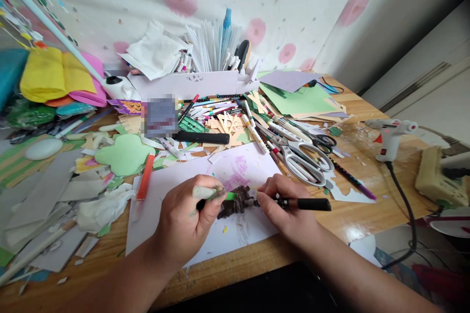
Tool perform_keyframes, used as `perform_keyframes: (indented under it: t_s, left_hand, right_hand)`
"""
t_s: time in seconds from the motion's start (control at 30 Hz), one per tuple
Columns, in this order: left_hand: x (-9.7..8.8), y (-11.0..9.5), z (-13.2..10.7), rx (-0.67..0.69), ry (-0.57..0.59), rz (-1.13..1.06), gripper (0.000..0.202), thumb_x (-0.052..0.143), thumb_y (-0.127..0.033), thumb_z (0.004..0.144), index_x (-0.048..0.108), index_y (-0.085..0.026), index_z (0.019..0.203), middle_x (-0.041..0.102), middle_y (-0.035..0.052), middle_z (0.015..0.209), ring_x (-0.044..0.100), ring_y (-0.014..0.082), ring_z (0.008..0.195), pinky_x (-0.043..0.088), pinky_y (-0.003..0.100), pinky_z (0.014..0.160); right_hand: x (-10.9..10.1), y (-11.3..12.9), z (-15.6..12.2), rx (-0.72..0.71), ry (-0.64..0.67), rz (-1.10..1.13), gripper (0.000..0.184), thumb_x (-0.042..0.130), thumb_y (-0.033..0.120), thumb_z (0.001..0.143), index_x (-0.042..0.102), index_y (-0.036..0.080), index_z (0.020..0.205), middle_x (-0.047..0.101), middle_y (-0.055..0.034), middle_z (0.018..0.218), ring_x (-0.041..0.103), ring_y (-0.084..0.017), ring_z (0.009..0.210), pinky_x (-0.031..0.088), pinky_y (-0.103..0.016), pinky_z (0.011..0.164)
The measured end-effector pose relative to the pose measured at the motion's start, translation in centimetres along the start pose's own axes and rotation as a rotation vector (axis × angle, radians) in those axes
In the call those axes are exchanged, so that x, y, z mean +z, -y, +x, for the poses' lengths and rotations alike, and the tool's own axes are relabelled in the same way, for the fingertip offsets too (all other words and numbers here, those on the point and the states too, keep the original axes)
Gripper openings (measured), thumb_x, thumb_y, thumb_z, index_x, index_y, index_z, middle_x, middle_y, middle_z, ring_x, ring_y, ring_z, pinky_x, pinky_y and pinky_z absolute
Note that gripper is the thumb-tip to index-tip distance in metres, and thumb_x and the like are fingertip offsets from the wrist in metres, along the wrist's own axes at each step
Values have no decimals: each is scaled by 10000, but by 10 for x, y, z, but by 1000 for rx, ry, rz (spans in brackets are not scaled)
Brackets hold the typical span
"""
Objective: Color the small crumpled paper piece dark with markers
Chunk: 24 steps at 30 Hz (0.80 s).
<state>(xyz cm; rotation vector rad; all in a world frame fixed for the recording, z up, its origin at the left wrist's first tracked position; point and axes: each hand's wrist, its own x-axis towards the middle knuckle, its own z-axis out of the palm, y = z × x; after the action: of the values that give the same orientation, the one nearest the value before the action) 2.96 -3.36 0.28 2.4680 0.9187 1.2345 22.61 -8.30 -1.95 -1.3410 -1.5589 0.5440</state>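
Note:
My left hand (187,208) is closed around a pale, whitish stick (203,192), its bright green end (231,196) pointing right. Between thumb and fingers of my right hand (281,203) is a black marker (313,204), held almost level, its tip end directed left. The two tips nearly meet over a dark brown-black patch (237,203), and I cannot tell whether they touch. Under both hands lies a white sheet of paper (147,225) with pink-purple smudges above the patch. An orange-red marker (146,176) rests at the sheet's left edge.
Scissors (303,156) and several loose markers (253,132) lie beyond the sheet. Paper scraps (40,195) cover the left side. A hot glue gun (391,139) stands at right, its cable near a power strip (440,176). A white box (216,83) holds clear sticks.

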Motion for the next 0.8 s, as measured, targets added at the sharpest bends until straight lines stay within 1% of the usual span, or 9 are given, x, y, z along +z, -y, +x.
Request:
perform_keyframes:
  t_s: [0.13,0.27,0.5,0.57,0.8]
  left_hand:
    - [1,0,0,-15,7,-6,70,479,-136,890,531,-174,863,611,-18,712,613,94,636,469,183,592]
    - [0,-1,0,-16,7,-11,69,488,-125,883,529,-175,858,608,-25,716,607,85,635,468,175,605]
    - [0,-1,1,-26,8,-11,68,485,-135,889,530,-176,858,613,-19,711,611,90,637,478,179,618]
    - [0,-1,1,-29,6,-11,68,486,-144,888,531,-179,851,617,-16,705,616,97,632,484,187,611]
    - [0,-2,3,-39,-5,-12,78,493,-142,865,549,-183,828,646,-11,694,629,113,592,499,206,570]
  right_hand:
    - [-1,1,0,10,16,17,228,562,205,802,461,205,597,519,18,538,512,-122,496,390,-249,473]
    - [-1,1,0,11,10,53,230,560,200,803,452,208,600,514,18,539,548,-139,532,409,-259,494]
    - [-1,0,-3,-7,63,70,232,568,191,795,440,210,603,515,17,548,565,-149,562,437,-272,530]
    - [-1,1,-2,-23,87,65,240,567,186,792,434,211,593,507,22,536,559,-144,552,447,-275,544]
    - [-1,4,0,-39,93,45,253,558,183,786,419,216,578,516,22,528,565,-146,559,469,-284,575]
